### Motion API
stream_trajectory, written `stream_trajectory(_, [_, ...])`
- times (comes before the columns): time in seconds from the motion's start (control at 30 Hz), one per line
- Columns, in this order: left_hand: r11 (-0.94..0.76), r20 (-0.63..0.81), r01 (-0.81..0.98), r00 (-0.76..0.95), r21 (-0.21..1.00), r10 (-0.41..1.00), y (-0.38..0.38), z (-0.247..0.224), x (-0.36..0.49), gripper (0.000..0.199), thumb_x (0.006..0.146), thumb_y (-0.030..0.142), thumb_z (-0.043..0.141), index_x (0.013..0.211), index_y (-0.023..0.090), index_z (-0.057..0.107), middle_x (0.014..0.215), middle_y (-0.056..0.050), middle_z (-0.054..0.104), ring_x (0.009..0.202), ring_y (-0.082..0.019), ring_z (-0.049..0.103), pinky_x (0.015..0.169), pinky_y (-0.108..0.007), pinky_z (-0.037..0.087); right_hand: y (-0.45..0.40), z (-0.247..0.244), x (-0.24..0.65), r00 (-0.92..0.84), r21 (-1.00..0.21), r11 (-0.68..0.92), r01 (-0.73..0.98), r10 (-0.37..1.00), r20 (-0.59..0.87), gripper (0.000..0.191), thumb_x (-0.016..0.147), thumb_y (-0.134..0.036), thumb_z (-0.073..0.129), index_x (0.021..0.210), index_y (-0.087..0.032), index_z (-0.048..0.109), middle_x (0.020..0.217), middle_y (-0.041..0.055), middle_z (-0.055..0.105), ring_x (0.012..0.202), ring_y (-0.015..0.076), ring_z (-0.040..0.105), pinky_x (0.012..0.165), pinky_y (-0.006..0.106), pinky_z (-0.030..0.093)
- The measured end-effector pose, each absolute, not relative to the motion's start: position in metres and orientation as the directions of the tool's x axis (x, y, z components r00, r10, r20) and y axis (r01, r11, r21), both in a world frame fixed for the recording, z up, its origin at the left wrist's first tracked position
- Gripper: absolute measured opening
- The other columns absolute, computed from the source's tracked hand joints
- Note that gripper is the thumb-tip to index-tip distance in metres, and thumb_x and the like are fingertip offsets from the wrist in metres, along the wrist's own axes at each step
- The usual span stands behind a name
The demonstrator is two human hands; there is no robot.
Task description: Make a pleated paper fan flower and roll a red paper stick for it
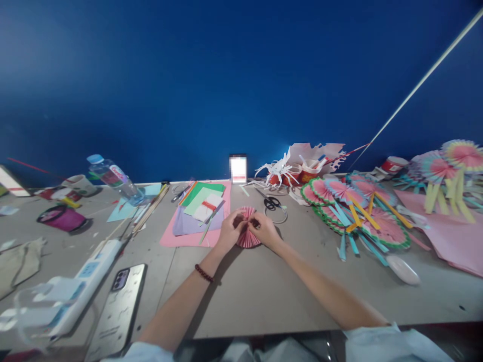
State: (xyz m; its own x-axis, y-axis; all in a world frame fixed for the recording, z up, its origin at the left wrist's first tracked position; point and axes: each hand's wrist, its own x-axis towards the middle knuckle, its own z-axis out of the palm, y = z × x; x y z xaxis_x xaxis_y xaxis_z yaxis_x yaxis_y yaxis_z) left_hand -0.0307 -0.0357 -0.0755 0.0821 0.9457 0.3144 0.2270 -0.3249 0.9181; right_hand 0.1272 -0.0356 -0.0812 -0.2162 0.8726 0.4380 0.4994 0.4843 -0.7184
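Note:
A round pleated pink paper rosette is between my hands at the middle of the table. My left hand grips its left side, fingers curled near the centre. From the right, my right hand pinches the rosette close to its centre. The fingertips of both hands nearly meet there, and whether a small piece lies between them is too small to tell. Black-handled scissors lie just behind my right hand. Stacked coloured paper sheets are to the left of the rosette.
Finished paper rosettes and a white mouse lie right. On the left are a phone, a power strip, a tape roll, wooden sticks and a tilted water bottle. A blue wall stands behind.

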Motion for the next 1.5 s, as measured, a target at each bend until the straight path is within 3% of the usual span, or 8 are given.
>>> stream_trajectory(0.27, [-0.235, 0.23, 0.063, 0.079, 0.97, 0.97, -0.032, -0.08, -0.03, 0.032, 0.075, 0.028, 0.072, 0.105, 0.018, 0.064, 0.083, -0.003, 0.069, 0.078, -0.018, 0.066, 0.078, -0.032, 0.053, -0.035, -0.082, 0.128, -0.22, -0.719, 0.503, 0.48, 0.862, 0.456, 0.009, 0.08, -0.018, 0.054, 0.08, -0.018, 0.063, 0.077, 0.0037, 0.064, 0.064, 0.014, 0.054, 0.061, 0.026, 0.045])
stream_trajectory(0.8, [-0.215, 0.213, 0.01, 0.111, 0.977, 0.971, -0.033, -0.077, -0.028, 0.04, 0.075, 0.043, 0.073, 0.102, 0.018, 0.061, 0.071, 0.001, 0.061, 0.069, -0.016, 0.06, 0.066, -0.029, 0.048, -0.043, -0.076, 0.125, -0.208, -0.657, 0.538, 0.528, 0.832, 0.514, 0.01, 0.08, -0.016, 0.051, 0.077, -0.02, 0.06, 0.076, 0.0039, 0.064, 0.07, 0.017, 0.057, 0.068, 0.028, 0.046])
stream_trajectory(0.97, [-0.219, 0.224, -0.058, 0.121, 0.974, 0.967, -0.035, -0.073, -0.026, 0.041, 0.073, 0.044, 0.076, 0.1, 0.017, 0.062, 0.069, 0.001, 0.059, 0.069, -0.016, 0.059, 0.068, -0.029, 0.049, -0.047, -0.073, 0.122, -0.147, -0.694, 0.527, 0.491, 0.835, 0.531, 0.011, 0.078, -0.018, 0.05, 0.07, -0.022, 0.055, 0.075, 0.0041, 0.064, 0.073, 0.0183, 0.058, 0.071, 0.03, 0.047])
stream_trajectory(1.33, [-0.178, 0.194, -0.128, 0.122, 0.976, 0.973, -0.031, -0.079, -0.025, 0.044, 0.068, 0.045, 0.08, 0.097, 0.017, 0.062, 0.067, 0.002, 0.06, 0.066, -0.015, 0.061, 0.068, -0.031, 0.052, -0.049, -0.065, 0.119, -0.073, -0.804, 0.429, 0.412, 0.895, 0.44, 0.003, 0.074, -0.018, 0.052, 0.074, -0.02, 0.054, 0.067, -0.0004, 0.06, 0.06, 0.0134, 0.054, 0.058, 0.024, 0.044])
stream_trajectory(1.5, [-0.145, 0.169, -0.167, 0.137, 0.975, 0.976, -0.03, -0.081, -0.025, 0.045, 0.067, 0.048, 0.08, 0.095, 0.018, 0.061, 0.067, 0.003, 0.06, 0.064, -0.013, 0.06, 0.068, -0.028, 0.05, -0.049, -0.066, 0.12, -0.112, -0.749, 0.492, 0.445, 0.86, 0.498, 0.012, 0.075, -0.016, 0.051, 0.079, -0.019, 0.062, 0.075, 0.0037, 0.067, 0.068, 0.0167, 0.059, 0.065, 0.028, 0.047])
